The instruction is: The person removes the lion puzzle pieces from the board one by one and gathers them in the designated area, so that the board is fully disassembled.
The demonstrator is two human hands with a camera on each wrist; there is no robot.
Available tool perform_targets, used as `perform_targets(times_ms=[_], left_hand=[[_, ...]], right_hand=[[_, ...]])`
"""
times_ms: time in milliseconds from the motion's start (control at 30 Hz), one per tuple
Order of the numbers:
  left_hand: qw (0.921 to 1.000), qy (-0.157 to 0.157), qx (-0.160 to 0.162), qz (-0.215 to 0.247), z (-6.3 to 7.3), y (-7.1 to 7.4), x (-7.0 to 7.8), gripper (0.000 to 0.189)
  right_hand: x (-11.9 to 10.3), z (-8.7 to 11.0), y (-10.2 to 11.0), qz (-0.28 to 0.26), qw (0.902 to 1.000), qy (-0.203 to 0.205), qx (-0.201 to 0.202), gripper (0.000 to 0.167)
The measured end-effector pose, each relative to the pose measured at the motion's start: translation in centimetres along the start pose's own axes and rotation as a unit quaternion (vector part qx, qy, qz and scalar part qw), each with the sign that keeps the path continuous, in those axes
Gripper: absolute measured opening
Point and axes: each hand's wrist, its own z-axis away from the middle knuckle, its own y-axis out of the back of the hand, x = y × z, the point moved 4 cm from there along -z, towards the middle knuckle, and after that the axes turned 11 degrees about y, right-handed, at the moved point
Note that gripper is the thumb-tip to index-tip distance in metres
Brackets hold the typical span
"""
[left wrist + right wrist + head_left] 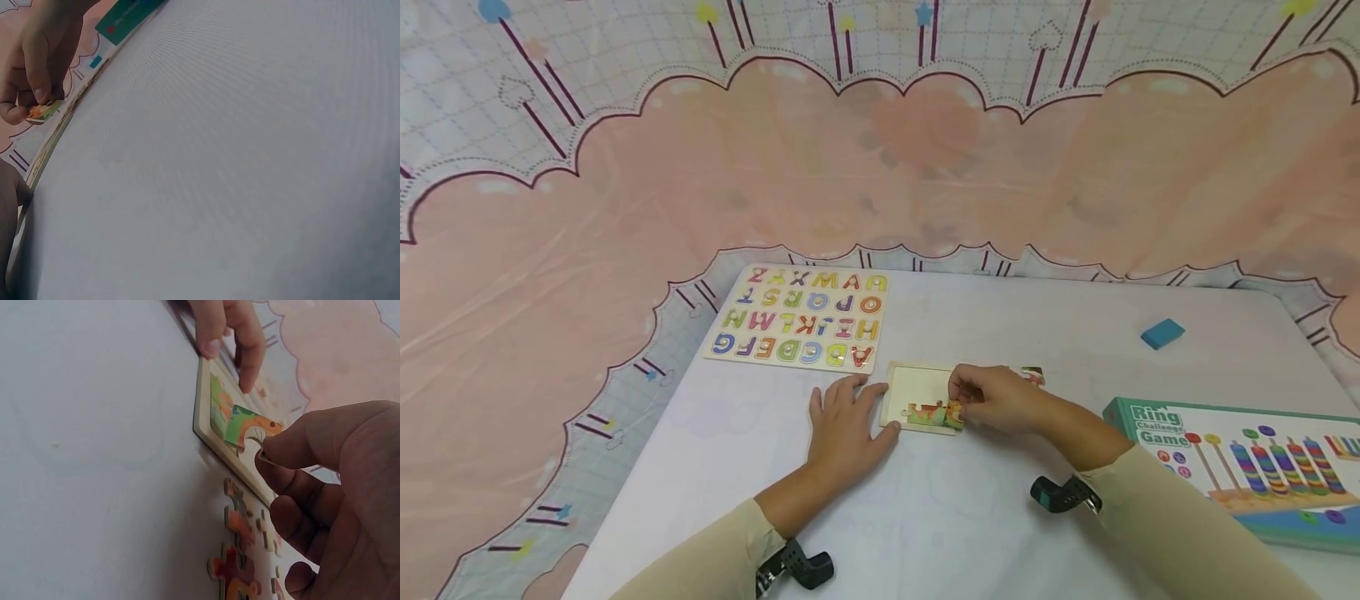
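A small wooden puzzle tray point(917, 379) lies on the white table, with a colourful puzzle piece point(923, 414) along its near side. My right hand point(1003, 402) pinches another puzzle piece point(240, 427) between thumb and index finger. That piece is green and orange, tilted over the tray's near right corner, beside the piece inside. At the tray's left edge, my left hand point(844, 429) spreads its fingers, with thumb and fingertips right at the rim. Several loose puzzle pieces point(236, 562) lie under and beyond my right hand, mostly hidden in the head view.
An alphabet board point(797, 318) with coloured letters lies at the back left. To the right is a Ring Challenge Game box point(1262, 479), partly behind my right sleeve. A blue block point(1162, 333) sits farther back on the right.
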Motion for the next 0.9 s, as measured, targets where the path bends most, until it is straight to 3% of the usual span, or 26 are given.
perform_targets(times_ms=[400, 900], left_hand=[[1.0, -0.002, -0.002, -0.001, 0.1, 0.1, 0.1, 0.056], [0.9999, 0.004, -0.007, 0.008, 0.2, 0.3, 0.3, 0.056]], right_hand=[[0.2, 1.9, -0.4, 0.022, 0.9991, 0.013, -0.033, 0.021], [0.0, 2.4, -0.9, 0.1, 0.9947, 0.014, -0.023, 0.024]])
